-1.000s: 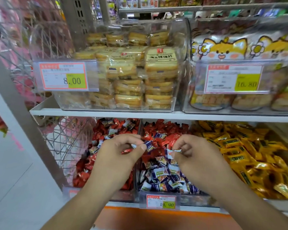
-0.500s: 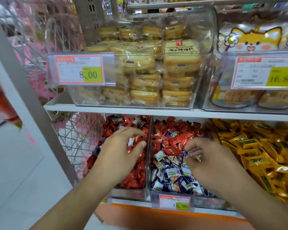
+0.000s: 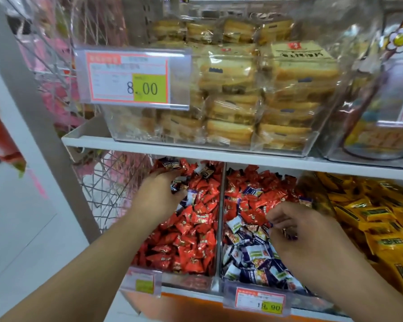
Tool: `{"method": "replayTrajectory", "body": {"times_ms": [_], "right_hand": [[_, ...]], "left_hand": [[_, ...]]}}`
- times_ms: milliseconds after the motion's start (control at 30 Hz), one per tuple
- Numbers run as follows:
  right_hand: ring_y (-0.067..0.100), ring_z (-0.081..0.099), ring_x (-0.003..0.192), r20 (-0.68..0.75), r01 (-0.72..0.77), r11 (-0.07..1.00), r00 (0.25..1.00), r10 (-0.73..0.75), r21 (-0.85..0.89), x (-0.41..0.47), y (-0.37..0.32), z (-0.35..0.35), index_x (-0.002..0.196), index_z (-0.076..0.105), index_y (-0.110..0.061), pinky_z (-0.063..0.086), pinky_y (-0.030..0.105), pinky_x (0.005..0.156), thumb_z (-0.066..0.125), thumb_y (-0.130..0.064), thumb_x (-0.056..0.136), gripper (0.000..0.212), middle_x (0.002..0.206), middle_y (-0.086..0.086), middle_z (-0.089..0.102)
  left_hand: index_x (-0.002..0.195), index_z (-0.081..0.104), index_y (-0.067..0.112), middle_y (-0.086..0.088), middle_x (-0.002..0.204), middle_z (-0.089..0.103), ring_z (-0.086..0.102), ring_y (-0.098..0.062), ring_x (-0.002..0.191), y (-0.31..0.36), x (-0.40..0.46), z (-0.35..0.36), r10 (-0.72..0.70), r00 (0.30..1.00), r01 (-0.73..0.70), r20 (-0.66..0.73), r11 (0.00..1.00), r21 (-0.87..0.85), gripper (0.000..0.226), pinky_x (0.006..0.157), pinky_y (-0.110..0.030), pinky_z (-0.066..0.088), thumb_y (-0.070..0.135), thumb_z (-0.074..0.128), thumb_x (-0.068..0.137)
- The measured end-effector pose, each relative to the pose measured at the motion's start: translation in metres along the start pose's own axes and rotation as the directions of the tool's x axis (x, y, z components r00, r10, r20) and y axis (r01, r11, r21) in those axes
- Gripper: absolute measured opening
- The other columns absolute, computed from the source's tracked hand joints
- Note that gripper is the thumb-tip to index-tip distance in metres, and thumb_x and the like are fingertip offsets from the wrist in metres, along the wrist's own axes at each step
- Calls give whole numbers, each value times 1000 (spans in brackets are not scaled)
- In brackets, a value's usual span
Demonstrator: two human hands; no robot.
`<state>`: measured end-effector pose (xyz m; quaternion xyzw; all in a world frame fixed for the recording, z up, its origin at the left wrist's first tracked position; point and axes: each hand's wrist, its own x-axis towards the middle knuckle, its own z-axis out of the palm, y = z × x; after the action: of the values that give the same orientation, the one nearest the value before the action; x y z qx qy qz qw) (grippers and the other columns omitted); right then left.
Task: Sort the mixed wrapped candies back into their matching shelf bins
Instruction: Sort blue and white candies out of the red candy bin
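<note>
Head view: the left hand (image 3: pixel 159 196) pinches a blue candy (image 3: pixel 176 185) in the red bin (image 3: pixel 189 278); the right hand (image 3: pixel 296 231) clasps blue candies (image 3: pixel 289 233) over the blue bin (image 3: pixel 228 287). Mid-sort; next, the stray should probably cross the divider (image 3: pixel 221 217).

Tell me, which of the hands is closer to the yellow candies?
The right hand. It is in the middle bin of mixed red and purple candies, next to the yellow candies. The left hand is farther away, in the red candy bin.
</note>
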<state>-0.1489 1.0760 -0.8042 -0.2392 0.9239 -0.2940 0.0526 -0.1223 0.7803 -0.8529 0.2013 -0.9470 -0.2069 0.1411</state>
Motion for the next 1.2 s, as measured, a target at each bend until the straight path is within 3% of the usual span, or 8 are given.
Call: {"method": "replayTrajectory", "body": {"times_ms": [167,333,567,767,900,1000,1100,1200], "right_hand": [[-5,61,94,-3,-8,1000,1000,8,0,2,2,5,94,62,-40,54,23,87,71,-25,92,18,96,-20,65],[-7,60,96,16,9,1000,1000,-9,-6,2,1,5,96,64,-39,44,9,75,68,-25,94,15,97,-21,65],[-6,59,95,31,4,1000,999,-5,12,-2,2,1,98,62,-38,43,6,73,67,-25,95,15,99,-20,64],[-7,57,96,36,6,1000,999,-7,30,-5,-2,-1,105,63,-37,42,4,72,64,-23,97,16,101,-20,63],[0,60,88,43,27,959,998,-41,282,-6,-11,2,118,66,-31,49,14,75,58,-8,101,29,109,-13,63],[-7,57,104,78,134,938,983,-167,319,-8,-13,-3,140,48,-56,54,22,84,51,-13,106,54,123,-24,56],[-4,60,103,137,170,931,965,-224,322,-12,-14,-9,135,49,-61,53,19,85,49,-30,108,41,116,-26,59],[12,68,82,49,163,947,982,-184,275,-11,-8,-7,109,66,-45,59,38,76,61,-30,103,18,94,-20,68]], "left_hand": [[126,73,28,3,130,70,66,-18,115,-4,5,1,13,999,-13,-35,1000,8,40,98,-27,49,32,80,87],[115,79,24,1,116,75,44,5,52,-2,-3,-3,98,988,-99,-117,995,-5,28,68,-19,47,25,81,86],[106,78,31,21,81,57,55,10,74,3,-22,-21,24,990,-38,-142,994,-99,27,61,-1,33,20,85,82],[94,77,43,14,84,69,64,6,82,21,-42,-41,-91,990,44,-108,926,-374,22,69,-6,47,35,89,78],[91,79,35,0,88,73,71,-14,87,47,-64,-54,-14,998,54,68,775,-629,22,84,-27,59,24,90,75],[98,79,28,-9,92,71,70,-26,89,67,-83,-56,114,974,45,194,745,-666,24,87,-32,58,22,89,77],[100,79,30,-9,92,70,70,-27,87,83,-92,-50,172,958,39,230,716,-697,25,86,-34,58,21,88,79],[99,79,31,-3,88,72,72,-18,88,92,-94,-42,180,956,35,232,713,-700,22,91,-34,58,23,87,80]]}}
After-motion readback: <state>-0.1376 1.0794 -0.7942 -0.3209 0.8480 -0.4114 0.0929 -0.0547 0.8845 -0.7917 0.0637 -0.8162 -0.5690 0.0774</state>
